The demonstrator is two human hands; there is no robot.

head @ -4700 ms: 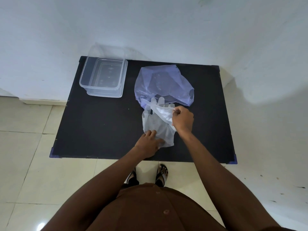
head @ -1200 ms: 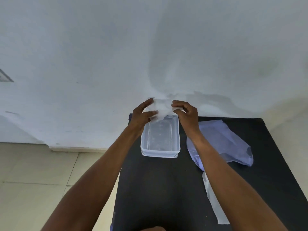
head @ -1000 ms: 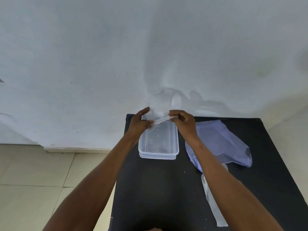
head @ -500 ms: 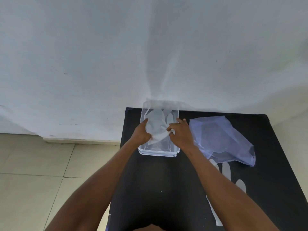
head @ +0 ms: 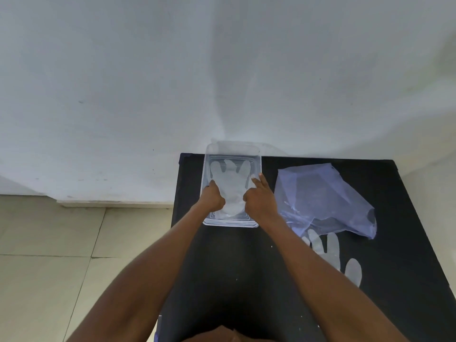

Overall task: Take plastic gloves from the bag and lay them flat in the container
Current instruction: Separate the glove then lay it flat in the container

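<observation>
A clear plastic glove [head: 230, 180] lies spread inside the clear rectangular container [head: 203, 169] at the table's far left corner, fingers pointing to the wall. My left hand [head: 212, 197] is curled on the glove's left edge. My right hand [head: 259, 197] holds the right edge, its index finger stretched along the container's right wall. The bluish plastic bag [head: 320, 193] lies crumpled to the right of the container. A second clear glove [head: 332, 251] lies flat on the table below the bag, partly hidden by my right forearm.
The black table [head: 222, 267] stands against a white wall [head: 222, 70]; the container touches that wall. Beige floor tiles [head: 61, 255] lie to the left of the table's left edge.
Both hands brought the glove down from above the container into it. The glove now lies spread on the container's bottom instead of hanging bunched between my hands.
</observation>
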